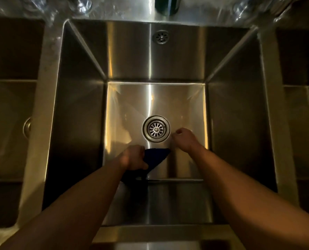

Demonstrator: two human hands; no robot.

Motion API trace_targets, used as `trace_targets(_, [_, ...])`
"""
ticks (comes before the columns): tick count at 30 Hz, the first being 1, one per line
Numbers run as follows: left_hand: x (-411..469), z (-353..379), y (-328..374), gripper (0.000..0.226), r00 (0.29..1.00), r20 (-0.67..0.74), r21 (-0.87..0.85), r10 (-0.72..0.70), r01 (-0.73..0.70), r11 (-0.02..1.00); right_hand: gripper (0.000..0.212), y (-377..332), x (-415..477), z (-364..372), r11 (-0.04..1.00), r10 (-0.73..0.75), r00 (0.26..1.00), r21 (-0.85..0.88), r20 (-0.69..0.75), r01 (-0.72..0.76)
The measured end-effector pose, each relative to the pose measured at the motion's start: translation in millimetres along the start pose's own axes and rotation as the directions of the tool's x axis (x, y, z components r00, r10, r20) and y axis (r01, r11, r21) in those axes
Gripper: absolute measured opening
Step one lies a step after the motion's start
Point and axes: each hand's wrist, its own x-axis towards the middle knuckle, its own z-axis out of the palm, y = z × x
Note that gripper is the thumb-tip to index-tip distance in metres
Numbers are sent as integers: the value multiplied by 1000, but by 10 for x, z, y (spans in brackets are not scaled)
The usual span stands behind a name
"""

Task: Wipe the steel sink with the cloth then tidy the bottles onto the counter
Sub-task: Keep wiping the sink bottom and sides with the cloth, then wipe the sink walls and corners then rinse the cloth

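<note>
I look straight down into a deep steel sink (231, 123) with a round drain (156, 129) in its floor. My left hand (132, 157) grips a dark blue cloth (157, 155) pressed on the sink floor near the front wall, just below the drain. My right hand (184, 139) is curled into a loose fist right of the drain, close to the cloth's right corner; whether it pinches that corner is unclear. A dark green bottle (167, 5) stands on the back ledge, and clear bottles (80, 4) stand at the back left.
An overflow grille (160, 37) sits high on the sink's back wall. Further steel basins lie to the left (9, 127) and right (301, 123). More clear glassware (245, 8) stands at the back right on the wet ledge.
</note>
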Motion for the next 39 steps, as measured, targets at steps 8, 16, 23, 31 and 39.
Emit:
trace_targets(8, [-591,-420,745,31,912,-408,-366,-31,-132,921,58,-243,-869,-394,784,-62,961,609,268,-119])
trace_targets(16, [-1365,-678,1854,26,782,-622,-324,46,-310,894,37,-236,-1465,-1132,558,-357,922,826,151,81])
trace_targets(23, [-1649,-658,2456,36,644,-754,-499,-132,-431,752,49,140,-1733,-1875,371,-316,948,924,32,93])
trace_targets(31, [-1561,-172,3007,39,804,-582,-675,-120,-395,624,49,952,-2218,-2558,207,-390,918,964,-77,169])
trace_targets(39, [-1552,202,3571,47,686,-725,-387,65,-484,785,45,1793,-2203,-3296,103,-183,967,975,-175,196])
